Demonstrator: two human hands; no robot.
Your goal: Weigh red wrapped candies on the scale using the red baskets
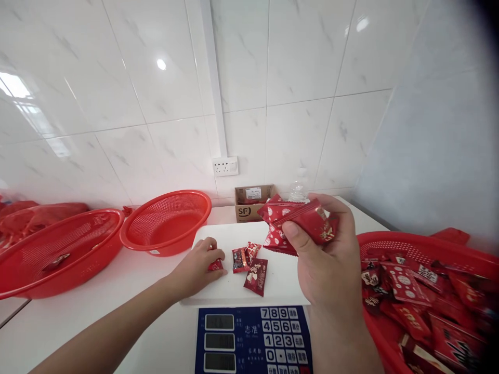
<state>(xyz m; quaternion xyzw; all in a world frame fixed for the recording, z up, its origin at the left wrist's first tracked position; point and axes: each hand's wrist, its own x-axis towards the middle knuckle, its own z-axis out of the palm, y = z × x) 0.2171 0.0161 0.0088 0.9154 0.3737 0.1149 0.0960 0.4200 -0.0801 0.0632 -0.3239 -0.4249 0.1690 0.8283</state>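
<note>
My right hand (325, 259) is raised above the scale and closed on a small stack of red snack packets (298, 222). My left hand (200, 265) rests on the white scale platform (280, 288), its fingers curled round a small red candy (215, 265). Beside it on the platform lie a dark red candy packet (239, 259) and a red packet with a white pattern (256, 276). The scale's blue panel (253, 340) with keypad and displays is at the bottom centre.
A red basket (424, 249) full of red packets stands at the right. Two more red mesh baskets (167, 223) (58, 249) sit at the left, the far one holding one packet. A cardboard box (251, 202) and a plastic bottle (298, 189) stand by the tiled wall.
</note>
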